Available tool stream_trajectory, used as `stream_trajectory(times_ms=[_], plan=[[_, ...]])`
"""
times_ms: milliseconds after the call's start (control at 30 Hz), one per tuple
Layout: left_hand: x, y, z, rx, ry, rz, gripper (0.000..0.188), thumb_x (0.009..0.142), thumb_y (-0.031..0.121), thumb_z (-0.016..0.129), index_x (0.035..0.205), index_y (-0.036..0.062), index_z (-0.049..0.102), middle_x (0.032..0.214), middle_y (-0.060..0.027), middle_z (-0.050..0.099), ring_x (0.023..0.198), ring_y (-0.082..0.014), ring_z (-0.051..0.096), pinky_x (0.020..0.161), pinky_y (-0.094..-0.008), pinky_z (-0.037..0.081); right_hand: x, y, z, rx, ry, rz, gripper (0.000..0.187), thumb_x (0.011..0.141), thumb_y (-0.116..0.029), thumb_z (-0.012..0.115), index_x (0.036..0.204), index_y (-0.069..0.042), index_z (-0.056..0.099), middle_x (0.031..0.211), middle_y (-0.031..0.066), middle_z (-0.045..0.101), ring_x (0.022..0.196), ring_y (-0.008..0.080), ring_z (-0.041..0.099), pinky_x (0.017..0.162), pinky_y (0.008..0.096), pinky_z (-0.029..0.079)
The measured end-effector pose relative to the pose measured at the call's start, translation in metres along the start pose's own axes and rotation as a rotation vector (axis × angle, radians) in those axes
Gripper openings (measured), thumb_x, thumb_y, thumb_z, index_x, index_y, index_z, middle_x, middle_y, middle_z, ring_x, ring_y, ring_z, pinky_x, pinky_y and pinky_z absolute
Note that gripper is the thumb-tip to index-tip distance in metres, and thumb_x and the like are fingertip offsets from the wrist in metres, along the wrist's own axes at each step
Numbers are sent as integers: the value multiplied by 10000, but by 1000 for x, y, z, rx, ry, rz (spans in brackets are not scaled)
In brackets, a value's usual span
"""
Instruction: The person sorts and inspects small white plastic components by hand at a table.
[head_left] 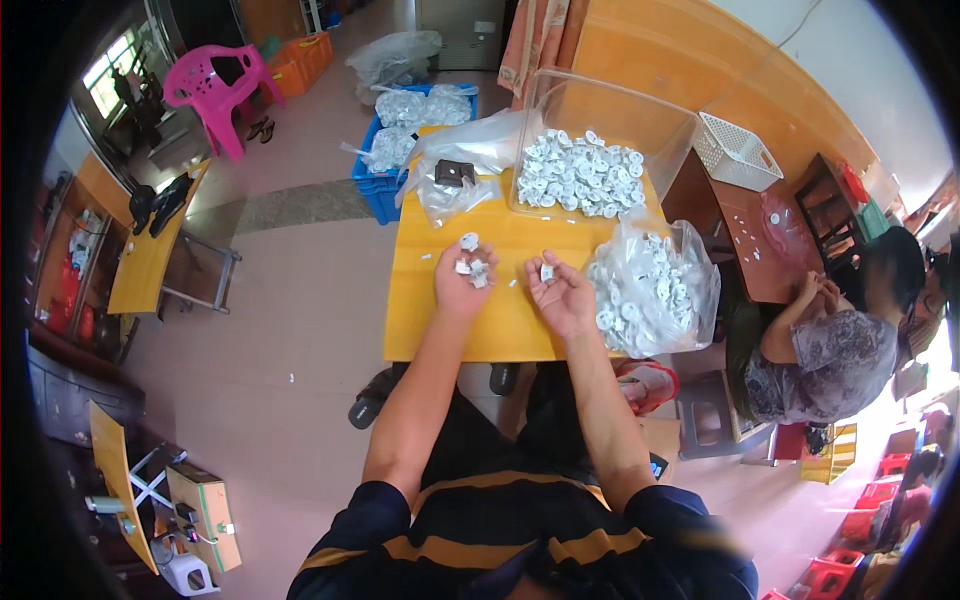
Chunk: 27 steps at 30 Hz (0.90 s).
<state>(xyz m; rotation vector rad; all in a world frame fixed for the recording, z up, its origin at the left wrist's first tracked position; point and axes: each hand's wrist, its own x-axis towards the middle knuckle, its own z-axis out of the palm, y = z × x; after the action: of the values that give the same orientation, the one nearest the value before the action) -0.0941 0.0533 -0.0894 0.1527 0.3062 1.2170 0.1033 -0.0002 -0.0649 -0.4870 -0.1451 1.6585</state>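
Over the yellow table (425, 325), my left hand (462, 282) is cupped around several small white plastic parts (478, 275). One round white piece (469, 241) sits at its fingertips. To its right, my right hand (562, 295) is palm up, its fingers curled on one small white part (547, 272). A clear plastic bag (690, 270) full of round white parts lies just right of that hand. Behind both hands stands a clear bin (610, 100) with a heap of similar round white parts (580, 175).
A dark brown square object (455, 173) lies on clear plastic film at the table's back left. Beyond it is a blue crate (377, 200) of bagged parts. A person (825, 345) sits at a brown table (745, 235) on the right. A pink chair (215, 85) stands far left.
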Motion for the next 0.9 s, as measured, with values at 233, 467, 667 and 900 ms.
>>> stream_trajectory(times_ms=[233,467,667,900], plan=[[-24,-26,16,-21,48,33,373,977,403,511,1037,63,654,1026,-139,713,955,-313,670,887,-426,526,-21,29,-1,74,34,88,265,1017,-249,568,1183,-43,575,1095,126,642,1045,270,647,963,408,539],[-34,-54,33,52,97,167,393,999,394,479,1058,32,621,1090,-159,689,1041,-320,645,921,-438,520,-27,61,15,123,212,-149,308,1025,-308,561,1184,-47,592,1071,85,614,997,223,615,971,388,520],[-46,-71,56,186,140,213,396,1033,366,430,1044,11,606,1041,-167,687,1034,-289,646,958,-426,514,-28,70,10,144,211,-282,376,1084,-345,445,1170,-11,595,1132,110,627,1089,243,606,1012,400,491],[-48,-72,57,284,158,283,395,1033,377,419,1048,28,604,1058,-162,685,1040,-269,635,959,-404,497,-35,69,17,122,180,-298,412,1102,-359,394,1181,-9,596,1148,131,630,1110,274,601,1039,428,468]])
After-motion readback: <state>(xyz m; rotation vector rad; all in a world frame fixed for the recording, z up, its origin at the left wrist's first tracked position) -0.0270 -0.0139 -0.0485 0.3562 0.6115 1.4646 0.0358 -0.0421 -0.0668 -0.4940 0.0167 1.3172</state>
